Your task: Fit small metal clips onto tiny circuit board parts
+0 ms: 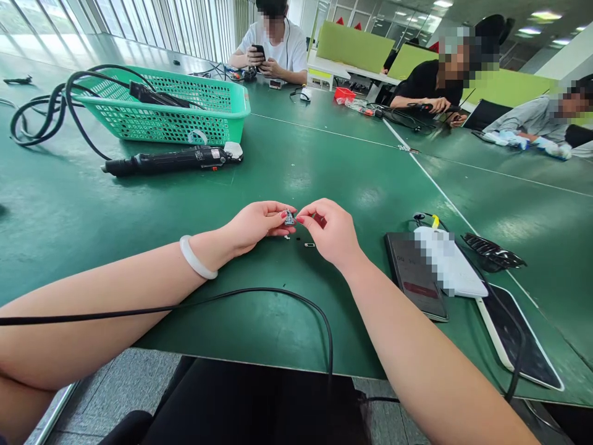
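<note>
My left hand [257, 226] and my right hand [330, 230] meet above the green table [324, 167], fingertips pinched together. Between them is a small grey metal part [290, 217], held by the left fingertips and touched by the right. A white bangle [197, 259] sits on my left wrist. A few tiny dark bits [303, 241] lie on the table right under the hands.
A black electric screwdriver [171, 161] lies in front of a green plastic basket [176, 108] with coiled black cables. At the right lie a phone [414, 278], a white device, a tablet [521, 337] and a black strip. A cable crosses my arms. Three people sit across the far tables.
</note>
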Demonstrator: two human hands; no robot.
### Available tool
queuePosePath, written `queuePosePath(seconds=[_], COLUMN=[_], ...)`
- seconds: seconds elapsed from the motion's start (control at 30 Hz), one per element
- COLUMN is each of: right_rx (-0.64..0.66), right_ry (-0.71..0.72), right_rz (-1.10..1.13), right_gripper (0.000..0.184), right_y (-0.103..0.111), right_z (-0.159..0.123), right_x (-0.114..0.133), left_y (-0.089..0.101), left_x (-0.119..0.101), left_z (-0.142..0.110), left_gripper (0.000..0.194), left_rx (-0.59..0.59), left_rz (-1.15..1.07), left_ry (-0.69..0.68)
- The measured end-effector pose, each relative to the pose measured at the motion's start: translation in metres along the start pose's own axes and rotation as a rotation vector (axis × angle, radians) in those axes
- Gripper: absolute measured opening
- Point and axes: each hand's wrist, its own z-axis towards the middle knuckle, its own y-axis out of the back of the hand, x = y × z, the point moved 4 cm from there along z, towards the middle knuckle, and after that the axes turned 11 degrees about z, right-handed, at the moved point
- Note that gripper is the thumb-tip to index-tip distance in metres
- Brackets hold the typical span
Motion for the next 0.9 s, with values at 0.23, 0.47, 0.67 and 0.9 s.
queuePosePath(seconds=[0.23, 0.47, 0.67, 0.9], right_rx=[0.064, 0.069, 0.064, 0.006], right_ry=[0.089, 0.163, 0.175, 0.097], right_rz=[0.082, 0.115, 0.140, 0.128], right_gripper=[0.012, 0.016, 0.020, 0.018], right_y=[-0.0028, 0.0000, -0.0005, 0.0028], right_z=[-0.0009, -0.0035, -0.0040, -0.0039], right_x=[0.0065, 0.0101, 0.0099, 0.0035], left_y=[-0.0069, -0.0093, -0.0095, -0.0074], left_x=[-0.0017, -0.0034, -0.0033, -0.0025], left_z=[-0.0044, -0.0065, -0.0070, -0.0049], left_gripper=[0.015, 0.015, 0.019, 0.017], left_rx=[0.180, 0.222, 0.236, 0.213], left_rz=[-0.037, -0.073, -0.094, -0.112], left_ry=[0.008, 0.039, 0.054, 0.053])
